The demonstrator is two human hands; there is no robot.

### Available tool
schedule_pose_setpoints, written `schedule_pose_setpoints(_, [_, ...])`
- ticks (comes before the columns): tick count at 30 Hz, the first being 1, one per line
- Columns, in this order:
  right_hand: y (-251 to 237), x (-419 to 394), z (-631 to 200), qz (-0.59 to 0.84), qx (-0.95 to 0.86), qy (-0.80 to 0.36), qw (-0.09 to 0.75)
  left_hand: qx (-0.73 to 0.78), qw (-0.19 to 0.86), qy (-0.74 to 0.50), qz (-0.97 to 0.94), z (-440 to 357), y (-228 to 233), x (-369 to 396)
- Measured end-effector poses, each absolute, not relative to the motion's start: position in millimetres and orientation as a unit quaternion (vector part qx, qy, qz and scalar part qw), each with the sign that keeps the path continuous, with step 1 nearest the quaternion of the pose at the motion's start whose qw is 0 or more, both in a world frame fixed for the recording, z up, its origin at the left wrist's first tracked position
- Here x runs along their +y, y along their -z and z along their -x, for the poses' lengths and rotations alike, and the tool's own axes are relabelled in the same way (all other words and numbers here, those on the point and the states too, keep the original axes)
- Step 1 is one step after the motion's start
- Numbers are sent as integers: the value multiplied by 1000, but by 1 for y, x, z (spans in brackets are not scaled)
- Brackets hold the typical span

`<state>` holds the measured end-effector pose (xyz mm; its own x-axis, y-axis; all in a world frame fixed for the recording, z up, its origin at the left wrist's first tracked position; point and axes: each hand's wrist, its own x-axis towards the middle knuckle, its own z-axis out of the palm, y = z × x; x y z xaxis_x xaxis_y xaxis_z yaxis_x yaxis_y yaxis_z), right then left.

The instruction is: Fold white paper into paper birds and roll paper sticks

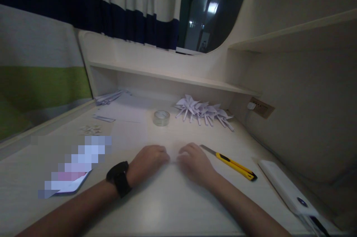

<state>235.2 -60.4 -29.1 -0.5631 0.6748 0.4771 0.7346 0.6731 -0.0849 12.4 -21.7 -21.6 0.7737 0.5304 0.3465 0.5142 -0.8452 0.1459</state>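
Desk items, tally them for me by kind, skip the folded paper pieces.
Tape roll: 1
Utility knife: 1
Power bank: 1
Phone: 1
Hands on the desk: 2, left hand and right hand
Total: 6

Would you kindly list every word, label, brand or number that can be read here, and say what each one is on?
None can be read.
Phone by the left hand: screen blurred out.
Yellow utility knife beside the right hand: no legible marking.
White power bank: no print visible.
Tape roll and paper pinwheels: plain.
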Motion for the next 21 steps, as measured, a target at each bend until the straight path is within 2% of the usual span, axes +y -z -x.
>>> schedule_pose_setpoints(5, [40, -51, -232, 427, -881, 34, 200, 274, 97, -227, -929, -11, 25, -13])
schedule_pose_setpoints(14, [33, -43, -232, 458, -860, -73, 214, 295, 200, -218, -908, -6, 32, 2])
schedule_pose_setpoints(21, [35, -34, -232, 483, -843, -113, 210, 299, 201, -204, -910, -1, 32, 6])
